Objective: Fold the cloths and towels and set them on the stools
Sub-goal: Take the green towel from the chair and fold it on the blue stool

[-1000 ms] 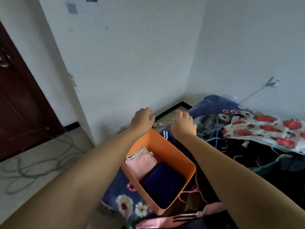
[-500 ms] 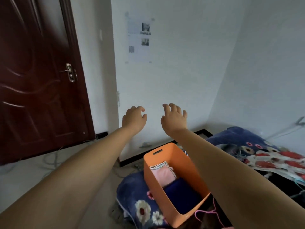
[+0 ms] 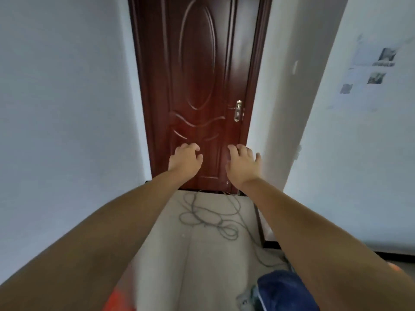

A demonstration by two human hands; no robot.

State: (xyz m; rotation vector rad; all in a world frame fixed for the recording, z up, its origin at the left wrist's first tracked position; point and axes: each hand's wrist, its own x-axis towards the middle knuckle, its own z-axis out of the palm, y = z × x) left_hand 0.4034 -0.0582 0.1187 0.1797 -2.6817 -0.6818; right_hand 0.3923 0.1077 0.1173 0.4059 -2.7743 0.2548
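Note:
Both my arms stretch forward at chest height toward a dark red door. My left hand [image 3: 185, 159] hangs with loosely curled fingers and holds nothing. My right hand [image 3: 243, 166] has its fingers spread and relaxed, also holding nothing. No folded cloth, towel or stool shows in this view. A dark blue blanket corner [image 3: 283, 290] peeks in at the bottom right under my right forearm. A blurred orange-red shape [image 3: 119, 299] sits at the bottom left edge; what it is cannot be told.
The closed dark red door [image 3: 197, 90] with a brass handle [image 3: 238, 111] stands straight ahead between white walls. Grey cables [image 3: 208, 216] lie tangled on the pale floor in front of it. Papers [image 3: 370, 70] hang on the right wall.
My view has swung left from the orange bin with folded cloths on the bed to the door. Both hands left the bin's rim and now hover in the air, holding nothing.

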